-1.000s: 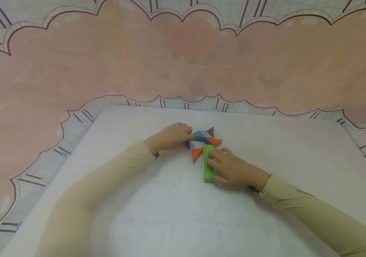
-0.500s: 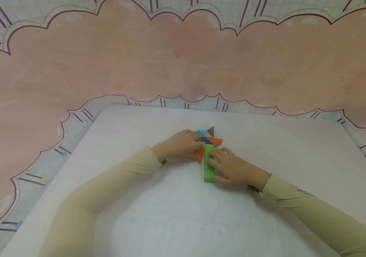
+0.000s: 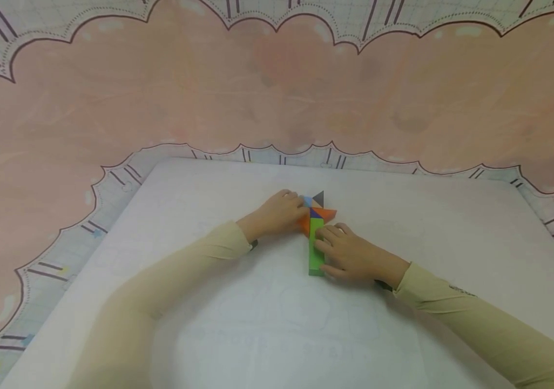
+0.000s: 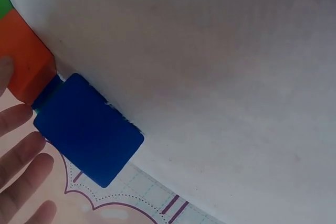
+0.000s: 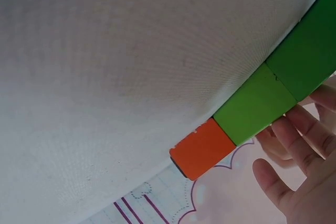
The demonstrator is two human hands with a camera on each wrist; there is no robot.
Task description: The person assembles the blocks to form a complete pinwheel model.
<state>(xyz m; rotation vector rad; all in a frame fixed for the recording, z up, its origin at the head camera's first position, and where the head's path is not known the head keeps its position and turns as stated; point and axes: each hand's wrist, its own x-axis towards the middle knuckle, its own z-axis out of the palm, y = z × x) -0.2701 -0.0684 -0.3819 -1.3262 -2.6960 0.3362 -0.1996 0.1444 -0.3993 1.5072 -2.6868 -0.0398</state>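
On the white tabletop, my left hand [image 3: 282, 212] lies over the left side of a cluster of coloured wooden blocks. In the left wrist view its thumb touches an orange block [image 4: 29, 51]. Its other fingers extend beside a blue block [image 4: 89, 132]. My right hand [image 3: 347, 251] rests against the right side of a green bar [image 3: 316, 248]. Straight fingertips touch light green [image 5: 255, 104] and dark green blocks [image 5: 307, 45] in the right wrist view, with the thumb apart from them. The left hand hides part of the cluster.
Beyond the bar lie a pointed orange block [image 3: 326, 214], a light blue block [image 3: 308, 201] and a dark grey triangle [image 3: 319, 199]. The white table [image 3: 257, 324] meets a cloth with a scalloped print [image 3: 277, 97] at its far edge.
My left hand has moved right across the cluster, and the orange triangle beneath it has shifted right against the green bar. The pale piece is now covered. My right hand has stayed put.
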